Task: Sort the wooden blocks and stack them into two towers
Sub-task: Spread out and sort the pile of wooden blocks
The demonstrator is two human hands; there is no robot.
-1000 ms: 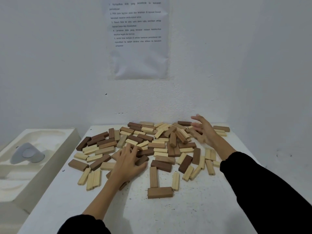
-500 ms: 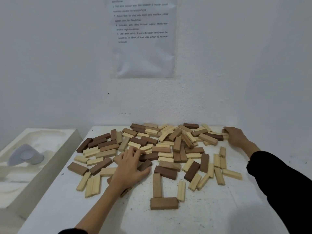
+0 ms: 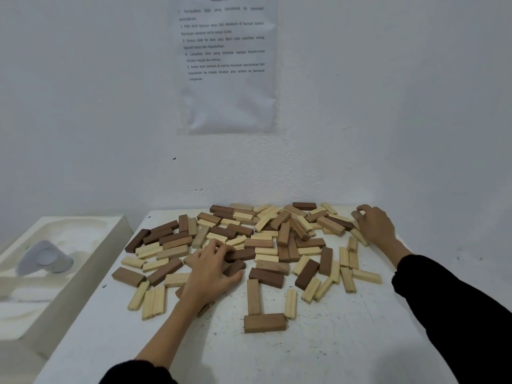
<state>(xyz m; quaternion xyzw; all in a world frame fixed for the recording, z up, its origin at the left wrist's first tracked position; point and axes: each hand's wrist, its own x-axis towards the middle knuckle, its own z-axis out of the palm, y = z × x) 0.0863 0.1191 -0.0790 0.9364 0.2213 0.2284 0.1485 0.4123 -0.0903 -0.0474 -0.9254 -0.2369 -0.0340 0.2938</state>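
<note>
Several wooden blocks, dark brown, mid brown and pale, lie scattered flat in one loose pile (image 3: 266, 242) across the back half of the white table (image 3: 332, 350). My left hand (image 3: 210, 273) rests on the pile's near left part, fingers spread over dark brown blocks. My right hand (image 3: 378, 227) is at the pile's far right edge, with its fingers curled round the end of a brown block (image 3: 356, 216). A mid-brown block (image 3: 264, 322) lies alone nearest to me, with two blocks standing off its far side. No tower stands anywhere.
A white moulded foam tray (image 3: 91, 245) sits lower, beside the table's left edge, with a grey object (image 3: 44, 257) in it. White walls close the back and right. A printed sheet (image 3: 227, 65) hangs on the back wall.
My right hand has swept from the pile's back middle out to its far right edge and curled onto a block. My left hand has stayed on the pile.
</note>
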